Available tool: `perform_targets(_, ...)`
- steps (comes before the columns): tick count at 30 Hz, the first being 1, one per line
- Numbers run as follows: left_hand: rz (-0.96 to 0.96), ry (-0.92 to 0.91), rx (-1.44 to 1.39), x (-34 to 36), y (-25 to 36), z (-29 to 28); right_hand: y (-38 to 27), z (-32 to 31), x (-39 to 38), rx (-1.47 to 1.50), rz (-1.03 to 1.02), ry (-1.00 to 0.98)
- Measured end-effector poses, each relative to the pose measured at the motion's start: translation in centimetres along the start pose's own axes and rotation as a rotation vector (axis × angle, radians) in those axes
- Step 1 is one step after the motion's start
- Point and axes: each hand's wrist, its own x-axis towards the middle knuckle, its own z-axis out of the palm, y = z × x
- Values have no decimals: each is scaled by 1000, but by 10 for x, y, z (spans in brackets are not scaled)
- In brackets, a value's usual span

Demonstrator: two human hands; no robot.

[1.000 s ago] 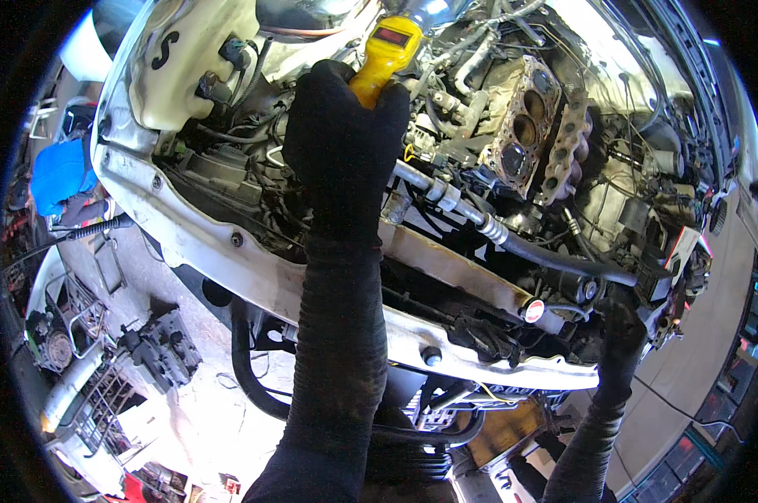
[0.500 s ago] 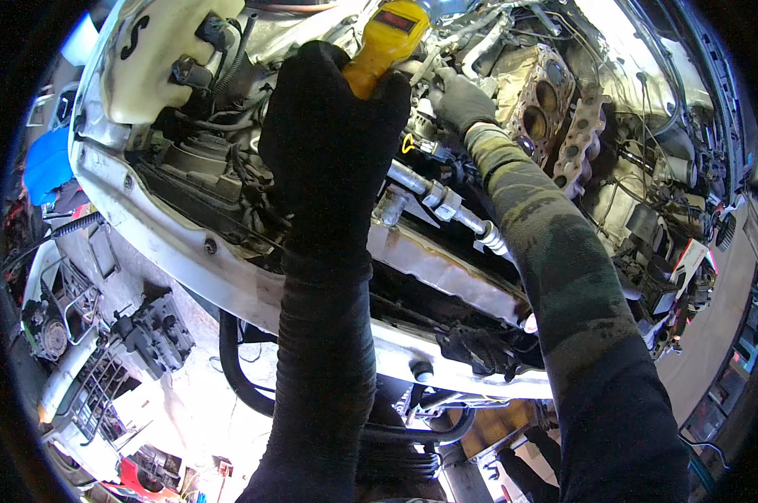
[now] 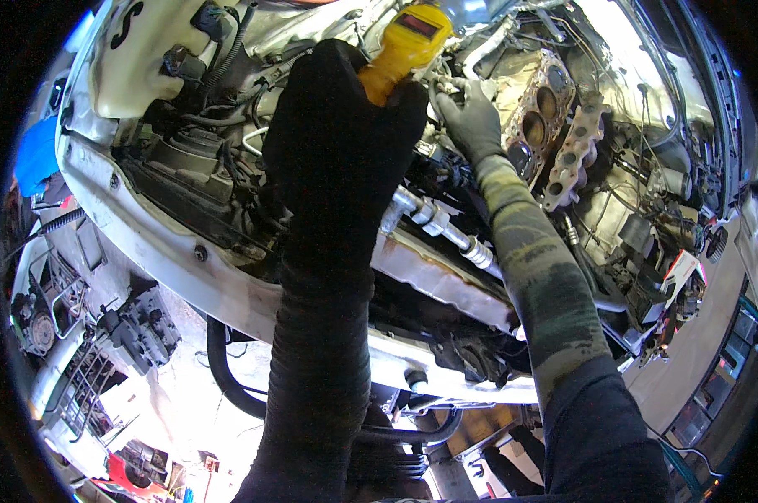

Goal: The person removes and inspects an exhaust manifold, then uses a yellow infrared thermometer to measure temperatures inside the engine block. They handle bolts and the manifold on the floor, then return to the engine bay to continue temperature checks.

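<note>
On my feed the black-gloved left hand (image 3: 345, 126) is clamped on the handle of a yellow plastic hand-held device (image 3: 406, 52), which sits at the upper middle of my view, over the engine bay. A dark reddish window (image 3: 417, 24) is set in its wider upper part.

Just right of it I see the grey-gloved right hand (image 3: 473, 121), its fingers bent and pointing up and left among the engine fittings. I cannot tell whether those fingertips are apart, together or closed on something. A white curved pipe (image 3: 488, 54) lies just above that hand.

Right of the glove, an engine block with a rust-edged row of round bores (image 3: 536, 126) stands tilted, and a flat, rusty metal flange with holes (image 3: 573, 155) is just beside it. Below the hands, a silver metal pipe (image 3: 433, 220) slants down toward the mottled grey-green right sleeve (image 3: 546, 277). A long, brown-stained pale metal bar (image 3: 442, 281) lies under the pipe.

Farther left I have an off-white plastic reservoir (image 3: 136, 67), a white-painted front panel (image 3: 161, 235) and, well apart at the edge, blue fabric (image 3: 37, 159).
</note>
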Motion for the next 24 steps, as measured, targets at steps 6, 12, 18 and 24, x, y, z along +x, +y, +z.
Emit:
perform_targets(6, -109, 51, -113, -2, 10, -1, 24, 2, 2, 37, -153, 16)
perform_targets(12, -65, 0, 81, 4, 8, 1, 20, 16, 10, 127, -201, -81)
perform_targets(18, -70, -73, 180, 6, 4, -5, 25, 24, 29, 253, -227, -137)
perform_targets(24, -91, -95, 70, 6, 5, -5, 38, 30, 36, 201, -308, -138)
